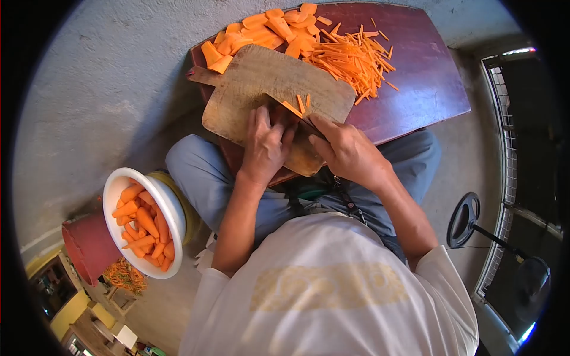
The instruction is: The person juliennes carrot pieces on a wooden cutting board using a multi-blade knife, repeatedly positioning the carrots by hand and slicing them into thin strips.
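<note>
A pale, rough wall (107, 71) borders the room, above a grey floor (169, 296), with a barred grille (503, 113) along the right side. One dark-red, glossy table (421, 65) reaches over the seated person's lap. One wooden cutting board (267, 77) lies askew across its near edge, handle pointing left. To the left, one white basin (173, 207) holds whole peeled carrots (145, 222), well over a dozen, overlapping too much for an exact count; one red bucket (89, 243) sits beside it.

Two piles lie on the table beyond the board: broad carrot slices (267, 29) at left and a heap of thin carrot strips (356, 59) at right, neither countable piece by piece. Two hands work over the board. The right hand (350, 148) is closed around one knife (305, 120). The left hand (265, 142) rests beside the blade, its fingers bent; whether they grip anything cannot be told in the shadow. Three loose sticks (301, 105) of carrot lie beside the knife.
</note>
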{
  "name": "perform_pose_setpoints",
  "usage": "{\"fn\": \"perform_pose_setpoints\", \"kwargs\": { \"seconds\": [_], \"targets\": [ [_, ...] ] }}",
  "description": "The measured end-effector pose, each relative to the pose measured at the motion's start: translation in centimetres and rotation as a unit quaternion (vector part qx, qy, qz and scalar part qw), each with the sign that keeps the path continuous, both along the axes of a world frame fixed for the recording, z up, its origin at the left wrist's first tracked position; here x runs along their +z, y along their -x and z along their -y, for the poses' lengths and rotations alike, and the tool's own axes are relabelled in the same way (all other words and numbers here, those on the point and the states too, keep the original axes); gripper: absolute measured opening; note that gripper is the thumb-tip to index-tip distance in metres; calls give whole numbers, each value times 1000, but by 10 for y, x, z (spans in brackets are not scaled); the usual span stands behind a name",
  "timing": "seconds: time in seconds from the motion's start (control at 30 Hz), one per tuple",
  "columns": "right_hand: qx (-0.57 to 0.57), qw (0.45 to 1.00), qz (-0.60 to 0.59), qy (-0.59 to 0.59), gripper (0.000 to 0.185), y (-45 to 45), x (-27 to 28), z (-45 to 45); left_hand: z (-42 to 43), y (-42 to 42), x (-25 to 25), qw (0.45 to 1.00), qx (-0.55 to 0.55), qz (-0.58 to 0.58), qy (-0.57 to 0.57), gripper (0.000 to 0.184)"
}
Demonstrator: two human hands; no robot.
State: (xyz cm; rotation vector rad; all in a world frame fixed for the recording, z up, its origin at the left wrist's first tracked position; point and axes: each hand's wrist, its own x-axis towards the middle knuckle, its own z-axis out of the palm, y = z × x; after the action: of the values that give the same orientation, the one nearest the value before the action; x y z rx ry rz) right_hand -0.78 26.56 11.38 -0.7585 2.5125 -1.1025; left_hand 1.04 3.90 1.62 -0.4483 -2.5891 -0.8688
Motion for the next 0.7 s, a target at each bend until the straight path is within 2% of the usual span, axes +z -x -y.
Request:
{"fn": "perform_pose_setpoints", "kwargs": {
  "seconds": [0.13,0.23,0.33,0.53,0.7],
  "targets": [
    [-6,1000,17,-15,41,-10,9,-6,0,3,-1,1000,-14,-22,-16,41],
    [-2,1000,0,15,42,4,-8,2,2,-3,5,999,-10,23,36,44],
    [8,1000,-1,9,40,-5,6,1,3,-3,6,999,-19,6,40,45],
    [13,1000,0,-1,37,5,-8,11,4,-1,6,999,-20,19,32,44],
    [8,1000,9,12,38,-5,6,2,7,1,-4,1000,-23,2,15,42]
  ]
}}
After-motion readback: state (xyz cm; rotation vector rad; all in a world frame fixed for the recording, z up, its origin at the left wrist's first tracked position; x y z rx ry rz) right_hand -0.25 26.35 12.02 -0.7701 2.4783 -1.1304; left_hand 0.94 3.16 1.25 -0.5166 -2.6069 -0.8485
